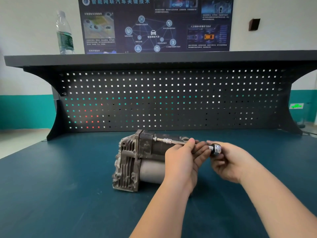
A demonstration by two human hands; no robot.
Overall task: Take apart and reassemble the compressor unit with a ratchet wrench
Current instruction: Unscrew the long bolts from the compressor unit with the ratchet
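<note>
Compressor unit [137, 160] lying on its side mid-bench, ratchet wrench [171, 141] levelled into its upper face. Left hand [181, 158] curled round the shaft at three o'clock, steadying; right hand [228, 160] further right, pinching the head to turn.

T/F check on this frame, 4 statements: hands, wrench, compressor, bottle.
1. Both hands hold the ratchet wrench. True: the left hand grips its extension shaft, the right hand its head end.
2. The compressor unit hangs on the pegboard. False: it sits on the blue bench top.
3. The wrench tip meets the compressor's upper part. True.
4. The water bottle lies beside the compressor. False: it stands upright on the top shelf.
</note>
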